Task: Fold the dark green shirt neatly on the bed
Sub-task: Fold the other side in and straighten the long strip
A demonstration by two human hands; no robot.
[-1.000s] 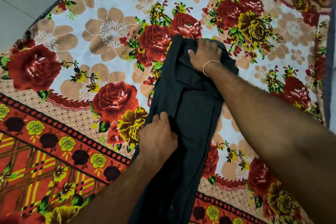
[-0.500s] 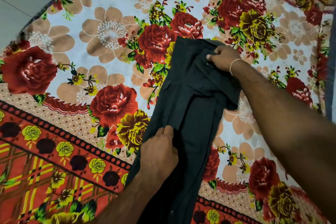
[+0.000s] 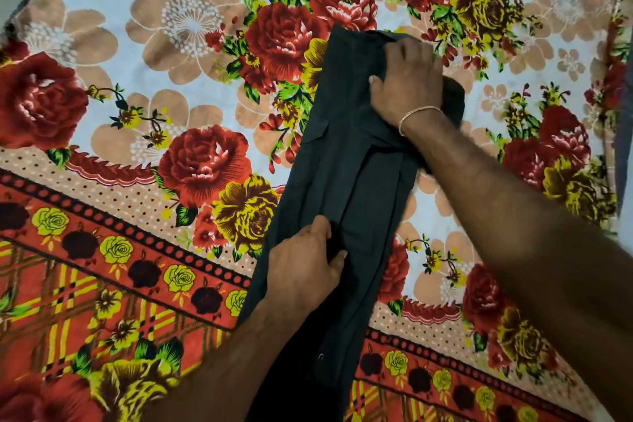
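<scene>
The right hand (image 3: 407, 82) was laid palm down, fingers spread, on the far end of the dark green shirt (image 3: 346, 188), where a bunched fold was pressed flat. The left hand (image 3: 301, 271) was set on the middle of the cloth, fingers curled into a lengthwise pleat; whether cloth was pinched there could not be told. The shirt was found as a long narrow strip, laid from the near edge of the bed (image 3: 144, 154) toward its middle. The step in hand was judged to be the flattening of the lengthwise fold. For the next move, the strip would probably need to be folded across itself, edges kept aligned. Counted: one shirt, two hands, one thread band (image 3: 416, 113) on the right wrist.
</scene>
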